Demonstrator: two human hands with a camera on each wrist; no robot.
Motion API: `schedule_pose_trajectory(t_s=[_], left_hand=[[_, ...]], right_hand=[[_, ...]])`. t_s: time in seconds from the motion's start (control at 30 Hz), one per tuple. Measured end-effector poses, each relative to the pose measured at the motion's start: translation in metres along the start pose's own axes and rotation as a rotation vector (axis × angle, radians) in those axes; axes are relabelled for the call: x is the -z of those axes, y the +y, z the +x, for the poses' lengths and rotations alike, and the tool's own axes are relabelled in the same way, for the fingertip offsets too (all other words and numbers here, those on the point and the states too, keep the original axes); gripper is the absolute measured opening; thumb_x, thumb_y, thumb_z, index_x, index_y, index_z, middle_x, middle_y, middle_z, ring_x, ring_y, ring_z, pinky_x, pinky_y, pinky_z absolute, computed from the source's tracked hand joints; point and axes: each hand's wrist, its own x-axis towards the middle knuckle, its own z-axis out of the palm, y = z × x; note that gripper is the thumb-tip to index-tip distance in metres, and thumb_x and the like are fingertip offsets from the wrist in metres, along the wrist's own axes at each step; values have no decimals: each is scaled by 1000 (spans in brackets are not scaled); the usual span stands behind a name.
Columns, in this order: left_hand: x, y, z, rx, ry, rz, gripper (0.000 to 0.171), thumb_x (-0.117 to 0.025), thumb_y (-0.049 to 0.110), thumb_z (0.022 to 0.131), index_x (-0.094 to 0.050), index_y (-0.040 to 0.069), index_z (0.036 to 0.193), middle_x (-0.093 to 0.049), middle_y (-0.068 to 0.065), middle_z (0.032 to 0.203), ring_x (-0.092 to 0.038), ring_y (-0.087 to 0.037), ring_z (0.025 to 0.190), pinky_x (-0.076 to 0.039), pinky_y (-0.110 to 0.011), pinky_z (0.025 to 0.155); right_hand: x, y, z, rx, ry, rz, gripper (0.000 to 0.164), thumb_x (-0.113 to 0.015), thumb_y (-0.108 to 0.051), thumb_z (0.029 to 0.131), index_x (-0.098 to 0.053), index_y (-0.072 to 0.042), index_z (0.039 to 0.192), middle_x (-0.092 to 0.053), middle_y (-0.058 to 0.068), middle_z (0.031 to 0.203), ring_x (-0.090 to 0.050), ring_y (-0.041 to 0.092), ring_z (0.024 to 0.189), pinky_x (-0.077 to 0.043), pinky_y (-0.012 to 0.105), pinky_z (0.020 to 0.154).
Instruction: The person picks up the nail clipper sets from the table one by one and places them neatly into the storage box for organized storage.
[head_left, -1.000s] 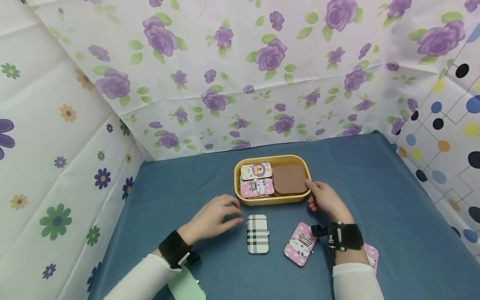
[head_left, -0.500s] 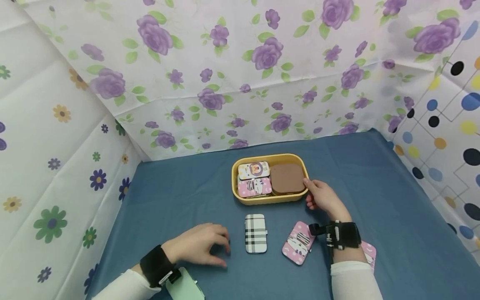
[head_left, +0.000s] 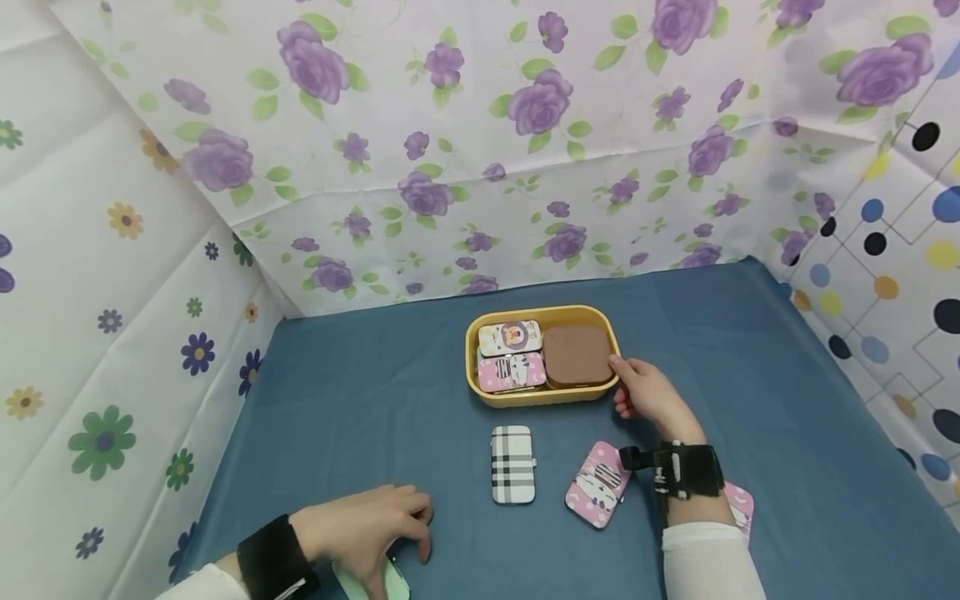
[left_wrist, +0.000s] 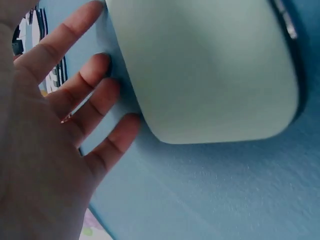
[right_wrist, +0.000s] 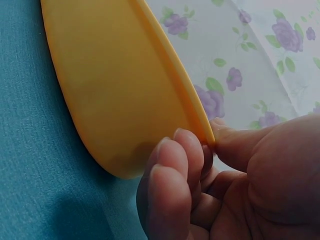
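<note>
My left hand (head_left: 367, 527) is low over a pale green case (head_left: 396, 581) at the front of the table, partly covering it. In the left wrist view its fingers are spread along one side of the rounded green case (left_wrist: 205, 70), not closed round it. With thumb and fingers my right hand (head_left: 648, 396) pinches the right end of the rim of a yellow basket (head_left: 540, 400). Inside the basket lie a brown case (head_left: 576, 354), a small lion-print case (head_left: 510, 337) and a pink cat-print case (head_left: 512, 372).
A black-and-white plaid case (head_left: 513, 465) lies in front of the basket. To its right is a tilted pink case (head_left: 597, 485). Another pink case (head_left: 741, 507) is partly hidden by the right forearm. Flower-print cloth (head_left: 450, 192) hangs behind the blue-covered table (head_left: 360, 400).
My left hand has moved from beside the plaid case, down and left, to the green case. My right hand keeps hold of the basket rim.
</note>
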Motion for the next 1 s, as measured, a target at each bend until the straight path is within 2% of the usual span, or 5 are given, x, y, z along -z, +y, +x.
schedule_pose_trajectory(t_s=[0.3, 0.5, 0.7, 0.83, 1.0], left_hand=[[-12, 13, -17, -8, 9, 117, 39, -73, 71, 92, -69, 37, 112, -42, 14, 105, -34, -2, 92, -34, -23, 77], [-15, 13, -20, -44, 44, 197, 40, -69, 72, 94, -64, 34, 109, -45, 13, 107, -35, -2, 93, -33, -24, 77], [-13, -1, -21, -20, 67, 227, 48, -84, 65, 86, -65, 33, 116, -54, 15, 109, -45, 0, 94, -39, -21, 81], [-11, -9, -20, 29, 97, 224, 61, -96, 56, 74, -67, 32, 123, -56, 14, 113, -50, -1, 98, -43, -25, 83], [-9, -12, -19, 38, 81, 232, 81, -103, 58, 59, -64, 34, 126, -54, 14, 114, -49, -2, 98, -43, -27, 82]], right_hand=[[-1, 0, -1, -8, 1, 2, 57, -42, -59, 113, -53, -3, 109, -57, 6, 81, -61, 18, 69, -55, 32, 64], [-1, 1, 0, -10, 3, 2, 57, -41, -59, 113, -53, -3, 110, -57, 6, 81, -61, 18, 69, -55, 32, 64], [0, 2, 0, -19, 5, 0, 56, -41, -58, 113, -52, -4, 109, -57, 6, 81, -61, 18, 69, -55, 32, 64], [0, 3, 0, -12, 4, 4, 56, -41, -57, 114, -52, -3, 109, -57, 7, 81, -61, 18, 69, -55, 31, 64], [1, 2, 1, -10, 5, 1, 55, -41, -57, 114, -52, -3, 110, -57, 7, 81, -61, 18, 68, -55, 31, 63]])
